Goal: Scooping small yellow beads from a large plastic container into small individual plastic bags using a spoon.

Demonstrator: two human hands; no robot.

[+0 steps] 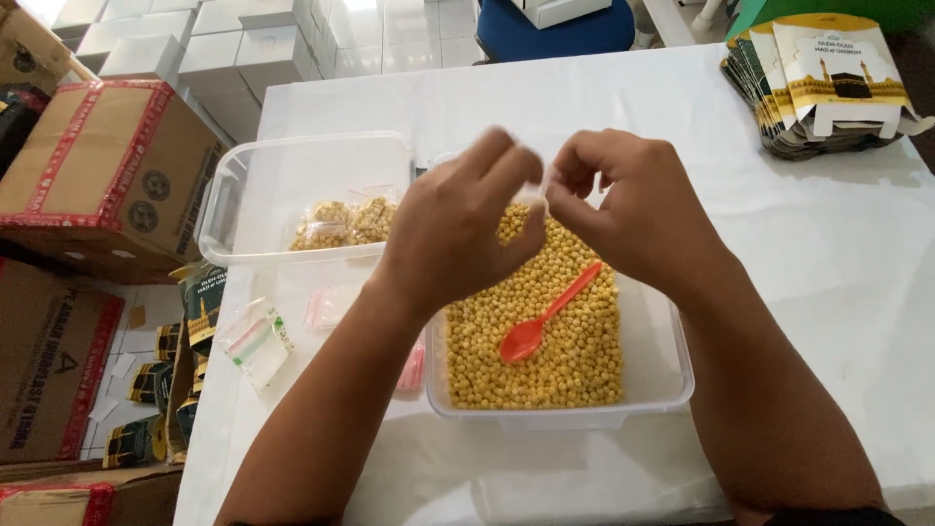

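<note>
White table [799, 253], stacked cardboard boxes [107, 166]

A stack of printed pouches [826, 83] lies at two o'clock on the white table [838, 263]; taped cardboard boxes [102, 170] sit at nine o'clock, white boxes [224, 44] at eleven, a blue chair [555, 29] at twelve

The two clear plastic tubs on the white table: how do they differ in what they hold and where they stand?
The near tub is filled with loose yellow chickpeas, with an orange spoon lying on them; the far tub holds only a few small filled bags and is otherwise bare. The near tub stands under both hands, the far tub further left. Both are clear, rectangular and without lids.
</note>
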